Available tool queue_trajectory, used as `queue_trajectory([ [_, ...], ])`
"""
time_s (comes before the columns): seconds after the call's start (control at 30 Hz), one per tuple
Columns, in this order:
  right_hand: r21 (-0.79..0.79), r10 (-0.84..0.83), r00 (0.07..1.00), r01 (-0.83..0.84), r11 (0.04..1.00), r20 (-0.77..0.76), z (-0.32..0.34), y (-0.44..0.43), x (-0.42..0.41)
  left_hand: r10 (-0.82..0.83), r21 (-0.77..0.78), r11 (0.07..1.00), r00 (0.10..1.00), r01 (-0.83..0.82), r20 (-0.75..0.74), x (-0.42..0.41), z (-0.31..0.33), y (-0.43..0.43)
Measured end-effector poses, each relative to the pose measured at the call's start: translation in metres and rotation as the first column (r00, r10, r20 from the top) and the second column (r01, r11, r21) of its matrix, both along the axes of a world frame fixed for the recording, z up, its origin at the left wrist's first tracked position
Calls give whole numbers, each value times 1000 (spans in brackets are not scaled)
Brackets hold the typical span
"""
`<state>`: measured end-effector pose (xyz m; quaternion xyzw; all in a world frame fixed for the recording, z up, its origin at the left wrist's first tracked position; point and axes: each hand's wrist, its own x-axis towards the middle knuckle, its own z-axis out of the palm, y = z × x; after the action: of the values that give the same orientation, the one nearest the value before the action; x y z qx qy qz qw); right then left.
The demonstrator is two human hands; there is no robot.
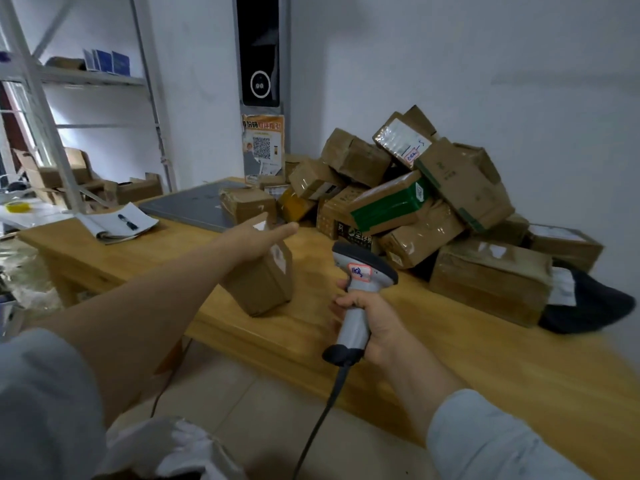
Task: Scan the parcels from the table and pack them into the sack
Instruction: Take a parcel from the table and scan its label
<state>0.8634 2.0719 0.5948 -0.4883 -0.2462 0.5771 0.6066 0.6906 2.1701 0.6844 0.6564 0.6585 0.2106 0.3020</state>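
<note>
Broadly, a long wooden table (485, 368) runs from the middle left of the frame down to the lower right edge. On its far right part, against the white wall, a heap of brown cardboard parcels (429, 202) is piled up, some leaning on others, one with green tape. A dark bag (585, 306) lies just beside the heap at the right edge. Left of the heap a flat grey panel (194, 206) rests on the tabletop, and an open notebook (117, 221) with a pen sits further left. A metal shelf rack (69, 98) fills the upper left.

Near the table's front edge, at the centre of the frame, a single small parcel (266, 282) stands tilted. The left hand (259, 233) rests on top of it, fingers stretched forward; whether it actually grips the box cannot be told. The right hand (367, 323) is wrapped around the handle of a grey corded scanner (360, 271), just right of that parcel. White sack (173, 448) material shows at the bottom left.
</note>
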Motion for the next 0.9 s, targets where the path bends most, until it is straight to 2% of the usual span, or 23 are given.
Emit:
queue_trajectory([
  [0.07,8,11,999,-10,1000,-34,4,-11,0,-64,-28,998,995,62,-82,4,-4,2],
  [0.17,34,40,997,-38,999,-69,9,-27,3,-61,-21,998,997,60,-43,1,-6,0],
  [0.3,65,95,992,-90,994,-78,16,-41,3,92,-225,974,964,-34,251,-21,-4,-13],
  [0.4,82,130,990,-126,989,-50,22,-49,-5,110,-205,978,924,-35,365,-39,-8,-28],
  [0.6,84,166,961,-188,978,222,37,-70,-29,97,-120,992,891,-48,443,-76,-3,-45],
  [0.7,53,181,936,-206,977,302,40,-81,-41,94,-63,995,875,-73,475,-92,8,-55],
  [0.9,19,199,851,-238,971,486,44,-98,-59,81,31,994,891,-106,446,-119,19,-68],
])
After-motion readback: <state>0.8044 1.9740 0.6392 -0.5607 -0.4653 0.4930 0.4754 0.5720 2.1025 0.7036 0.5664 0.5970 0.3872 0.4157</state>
